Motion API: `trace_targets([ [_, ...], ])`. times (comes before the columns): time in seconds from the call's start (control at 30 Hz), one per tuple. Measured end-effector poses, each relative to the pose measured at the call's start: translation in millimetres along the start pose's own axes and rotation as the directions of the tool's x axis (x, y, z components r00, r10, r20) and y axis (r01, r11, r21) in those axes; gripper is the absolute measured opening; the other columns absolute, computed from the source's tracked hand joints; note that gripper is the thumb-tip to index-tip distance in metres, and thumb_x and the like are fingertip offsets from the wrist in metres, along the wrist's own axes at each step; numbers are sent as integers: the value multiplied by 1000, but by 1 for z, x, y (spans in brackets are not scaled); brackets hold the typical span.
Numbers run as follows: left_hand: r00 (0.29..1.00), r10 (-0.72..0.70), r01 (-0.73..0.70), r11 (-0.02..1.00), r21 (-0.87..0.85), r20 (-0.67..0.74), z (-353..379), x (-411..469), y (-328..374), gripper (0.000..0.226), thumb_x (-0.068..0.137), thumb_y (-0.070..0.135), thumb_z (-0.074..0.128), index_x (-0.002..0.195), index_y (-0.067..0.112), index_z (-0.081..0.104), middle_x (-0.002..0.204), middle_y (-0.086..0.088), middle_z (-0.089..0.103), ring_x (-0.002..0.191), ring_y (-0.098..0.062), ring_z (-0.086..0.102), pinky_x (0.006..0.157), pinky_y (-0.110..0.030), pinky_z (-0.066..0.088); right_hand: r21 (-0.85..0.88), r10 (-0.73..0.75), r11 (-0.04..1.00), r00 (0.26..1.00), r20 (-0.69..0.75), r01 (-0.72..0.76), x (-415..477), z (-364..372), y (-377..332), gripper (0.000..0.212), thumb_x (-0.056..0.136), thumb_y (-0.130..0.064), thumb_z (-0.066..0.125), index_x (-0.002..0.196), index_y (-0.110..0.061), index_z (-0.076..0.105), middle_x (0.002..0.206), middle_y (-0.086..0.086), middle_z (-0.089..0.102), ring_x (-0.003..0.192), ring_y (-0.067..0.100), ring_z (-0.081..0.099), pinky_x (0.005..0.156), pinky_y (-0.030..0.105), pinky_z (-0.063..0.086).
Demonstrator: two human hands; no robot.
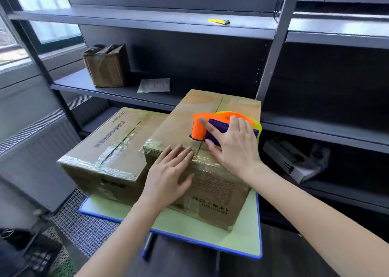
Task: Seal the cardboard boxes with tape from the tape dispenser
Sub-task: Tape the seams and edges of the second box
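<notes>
Centre frame, the taller cardboard box [210, 116] is matt brown board, dull everywhere except its near top edge, where clear tape lies glossy and wrinkled. Left of it, the lower cardboard box [117, 142] is the same matt board, with shiny, crinkled clear tape along its seam and front edge. The tape dispenser [199, 127] is smooth hard plastic with a soft sheen, orange over purple. At the bottom, the table top [242, 234] looks smooth and pale green with a blue rim. Across the top, the shelving [147, 17] reads as dark grey painted metal, matt. Upper left, the small box [105, 66] is crumpled cardboard under glossy tape. Lower left, the floor grating [84, 230] is metal wire mesh.
</notes>
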State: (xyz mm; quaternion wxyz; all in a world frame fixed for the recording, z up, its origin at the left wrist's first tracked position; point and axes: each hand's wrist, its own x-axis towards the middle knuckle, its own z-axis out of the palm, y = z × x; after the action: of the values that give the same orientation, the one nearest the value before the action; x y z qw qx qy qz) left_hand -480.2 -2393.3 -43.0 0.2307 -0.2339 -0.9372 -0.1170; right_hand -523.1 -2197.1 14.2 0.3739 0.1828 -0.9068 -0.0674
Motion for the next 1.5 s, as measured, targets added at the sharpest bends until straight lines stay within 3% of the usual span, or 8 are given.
trace_targets([
  [0.3,1000,-8,8,999,-42,3,2,3,66,58,78,40,49,125,8,61,128,-3,60,124,-21,53,107,-34,39,100,9,995,996,84,-18,-19,0,19,62,89,-16,64,141,-38,39,102,27,58,91,42,58,83,47,48],
  [0.47,979,-197,147,857,-494,-49,-20,1,40,50,84,35,39,125,16,61,125,12,57,119,0,48,100,-13,36,154,-42,988,996,76,30,-25,-4,15,64,86,-9,64,143,-24,39,145,22,39,137,39,31,113,48,20],
  [0.6,835,-510,349,780,-519,-206,-34,-9,4,22,86,11,46,94,12,67,77,6,64,63,-6,53,58,-10,35,315,-218,928,976,31,197,-19,-8,-3,62,75,5,70,133,-8,52,140,19,47,133,36,40,111,47,22],
  [0.73,763,-647,545,641,-541,3,-37,-16,-27,23,93,9,47,76,8,63,70,-1,61,66,-14,52,56,-14,34,503,-405,819,899,164,277,-9,-6,-27,59,79,10,62,135,-4,49,139,15,49,132,32,42,111,45,23],
  [0.97,779,-537,578,417,-701,323,-29,-19,-29,38,94,38,51,76,9,65,69,-2,65,69,-16,61,79,-42,50,650,-527,722,797,296,237,3,12,-52,45,98,-6,42,143,-8,37,149,3,34,143,23,22,117,30,9],
  [1.17,833,-504,537,637,-553,228,-27,-18,-30,30,89,35,60,69,14,64,65,-3,65,64,-15,59,65,-27,43,677,-498,711,818,290,192,-1,15,-53,47,97,-5,44,143,-12,37,149,1,33,143,21,21,115,25,8],
  [1.3,846,-490,510,631,-585,208,-24,-17,-33,18,87,21,66,69,19,65,62,9,65,58,2,58,58,-10,41,701,-507,691,809,297,175,8,14,-53,42,99,-20,45,140,-12,43,148,-3,36,144,17,18,118,30,12],
  [1.5,916,-394,385,809,-443,77,-20,-22,-42,26,86,31,66,66,16,60,51,8,49,53,-10,46,50,-19,32,728,-553,665,764,332,165,21,20,-70,45,99,-26,44,143,-14,40,150,-4,33,144,16,18,118,33,15],
])
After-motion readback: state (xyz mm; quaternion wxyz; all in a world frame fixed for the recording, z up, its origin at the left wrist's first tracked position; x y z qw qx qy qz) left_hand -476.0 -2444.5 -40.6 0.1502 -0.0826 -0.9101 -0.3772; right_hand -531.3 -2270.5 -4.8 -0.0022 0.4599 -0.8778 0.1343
